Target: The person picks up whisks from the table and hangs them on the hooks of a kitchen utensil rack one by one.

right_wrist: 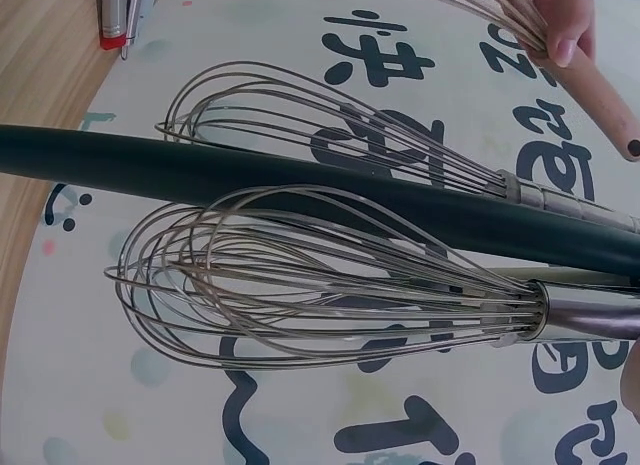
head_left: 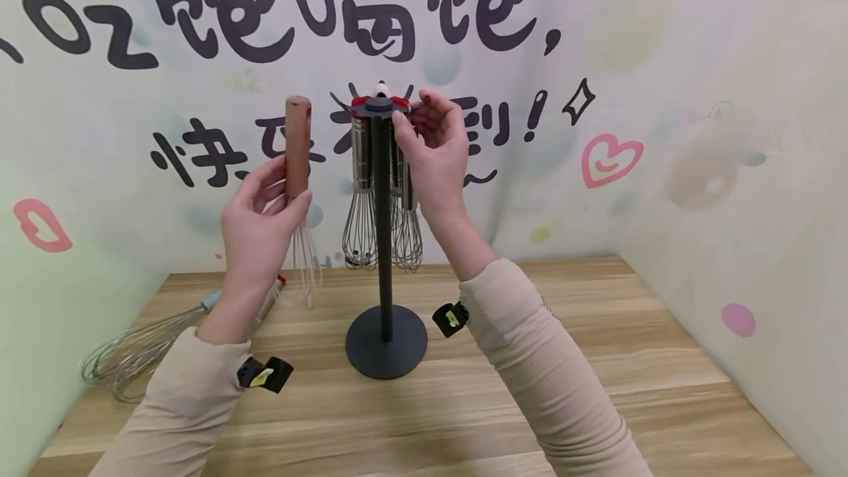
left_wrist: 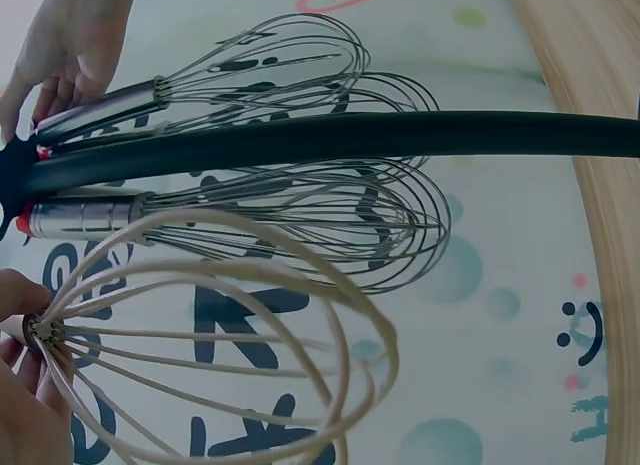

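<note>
My left hand [head_left: 258,230] grips a whisk with a brown wooden handle [head_left: 297,149] low on the handle. This whisk stands upright in the air, its pale wire loops [left_wrist: 340,335] pointing down, left of a dark whisk stand [head_left: 384,256]. Several metal whisks [left_wrist: 300,220] with red handle ends hang from the top of the stand. At its right side my right hand [head_left: 437,160] holds the top end of a hanging metal whisk [right_wrist: 585,310], thumb in front and fingers behind. The hand partly hides that handle in the head view.
More whisks [head_left: 149,344] lie on the wooden table [head_left: 530,389] at the left, partly behind my left forearm; one has a light blue part and another a red end. The stand's round base [head_left: 386,352] sits mid-table. A printed wall hanging [head_left: 550,219] rises close behind.
</note>
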`<state>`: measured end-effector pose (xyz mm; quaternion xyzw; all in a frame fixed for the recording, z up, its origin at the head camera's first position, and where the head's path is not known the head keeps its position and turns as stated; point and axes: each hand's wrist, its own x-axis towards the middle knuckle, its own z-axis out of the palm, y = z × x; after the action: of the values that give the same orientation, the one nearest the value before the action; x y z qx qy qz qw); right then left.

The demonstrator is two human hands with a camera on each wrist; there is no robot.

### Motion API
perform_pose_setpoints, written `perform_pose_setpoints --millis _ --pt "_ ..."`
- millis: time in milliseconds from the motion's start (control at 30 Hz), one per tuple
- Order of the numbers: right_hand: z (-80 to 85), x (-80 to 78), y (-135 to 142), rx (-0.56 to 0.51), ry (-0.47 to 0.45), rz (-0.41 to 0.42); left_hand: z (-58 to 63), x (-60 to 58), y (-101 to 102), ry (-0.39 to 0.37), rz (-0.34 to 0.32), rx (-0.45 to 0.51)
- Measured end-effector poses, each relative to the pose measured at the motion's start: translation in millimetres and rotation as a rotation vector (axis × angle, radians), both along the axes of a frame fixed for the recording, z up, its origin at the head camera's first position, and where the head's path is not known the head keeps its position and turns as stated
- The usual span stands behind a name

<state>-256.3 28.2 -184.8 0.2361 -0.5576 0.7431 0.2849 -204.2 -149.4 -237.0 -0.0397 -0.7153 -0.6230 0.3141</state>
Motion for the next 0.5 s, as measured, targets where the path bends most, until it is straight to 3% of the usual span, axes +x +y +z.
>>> perform_pose_setpoints --millis 500 --pt "0.8 1.2 0.7 0.004 -0.013 -0.008 16.1 0.2 10.5 0.074 -0.007 -0.032"
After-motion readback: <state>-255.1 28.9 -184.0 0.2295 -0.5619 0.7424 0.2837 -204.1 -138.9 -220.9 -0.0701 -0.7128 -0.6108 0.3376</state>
